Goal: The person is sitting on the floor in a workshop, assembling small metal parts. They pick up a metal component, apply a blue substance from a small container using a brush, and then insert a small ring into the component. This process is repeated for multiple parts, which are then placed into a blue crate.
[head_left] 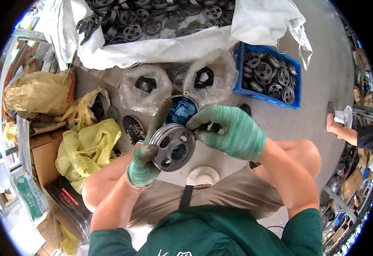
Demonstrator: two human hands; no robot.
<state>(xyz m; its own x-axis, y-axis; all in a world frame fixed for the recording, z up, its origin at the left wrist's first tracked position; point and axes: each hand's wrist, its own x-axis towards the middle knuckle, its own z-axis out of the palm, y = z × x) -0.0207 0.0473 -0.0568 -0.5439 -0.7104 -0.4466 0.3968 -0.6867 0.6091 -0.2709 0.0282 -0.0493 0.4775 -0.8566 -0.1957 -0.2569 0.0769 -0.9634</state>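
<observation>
A grey metal pulley wheel (185, 158) with a grooved rim, round openings and a central hole is tilted in front of me. My left hand (143, 164), in a green knitted glove with dark fingertips, is closed round the pulley's left side. At its upper right edge, my gloved right hand (233, 130) has thumb and fingers drawn together in a pinch. Whatever those fingers hold is too small and dark to make out. Just beyond the pulley stands a round tin (182, 106) with a blue-stained inside, partly hidden by my hands.
Two clear plastic bags (146, 100) (225, 77) with dark parts lie ahead. A blue crate (269, 100) of pulleys stands to their right. Farther off, a white sack (152, 53) holds many more. Yellow sacking (92, 147) and cardboard are at left; another person's leg (344, 131) shows at right.
</observation>
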